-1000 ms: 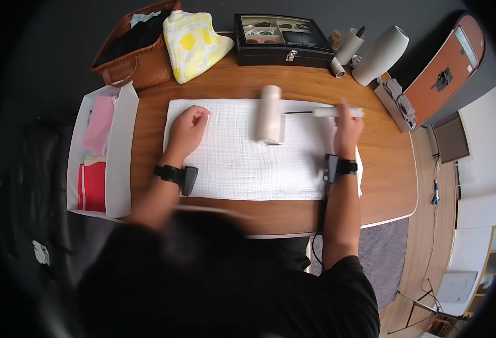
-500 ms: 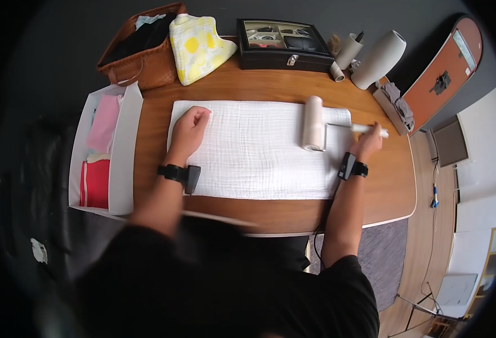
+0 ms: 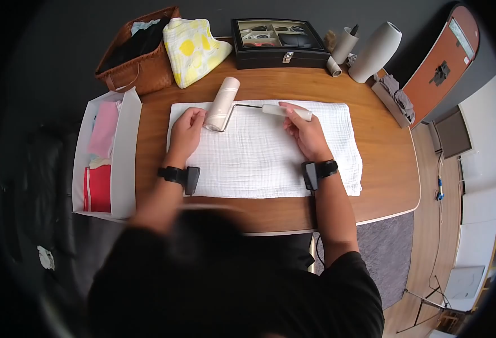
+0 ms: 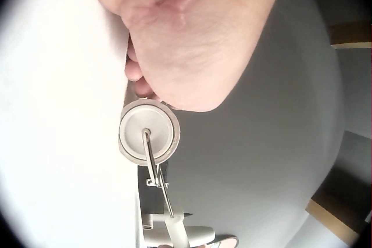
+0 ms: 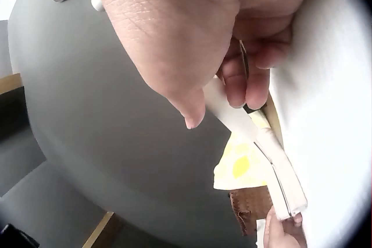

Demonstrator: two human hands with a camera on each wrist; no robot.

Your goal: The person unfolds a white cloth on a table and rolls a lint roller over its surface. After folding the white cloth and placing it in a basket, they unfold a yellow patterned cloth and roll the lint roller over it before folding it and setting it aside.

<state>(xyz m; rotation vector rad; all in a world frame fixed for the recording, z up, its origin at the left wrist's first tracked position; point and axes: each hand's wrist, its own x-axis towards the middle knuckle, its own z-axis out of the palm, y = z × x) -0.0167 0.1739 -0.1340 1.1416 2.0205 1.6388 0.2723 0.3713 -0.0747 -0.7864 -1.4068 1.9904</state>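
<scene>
A lint roller with a pale, thick roll [image 3: 223, 104] slants across the upper left part of a white muslin cloth [image 3: 259, 163]. My right hand [image 3: 307, 132] holds its white handle [image 3: 276, 110] between thumb and fingers, over the cloth's right half. The bent metal rod runs left from the handle to the roll's near end. My left hand [image 3: 187, 135] rests with curled fingers on the cloth's left side, right beside the roll. In the left wrist view, the roll's round end [image 4: 148, 134] stands just past the curled fingers [image 4: 135, 70].
A white box [image 3: 125, 163] of folded clothes stands at the left. Behind are a brown basket [image 3: 152, 73], a yellow-and-white bib [image 3: 194, 50], and a black glasses case [image 3: 281, 59]. A white vase [image 3: 376, 53] and a small box of grey cloth [image 3: 391, 104] are at the back right.
The lint roller first went right, past the cloth's edge, then came back far left beside my left hand. My right hand travelled with it; my left hand stayed in place.
</scene>
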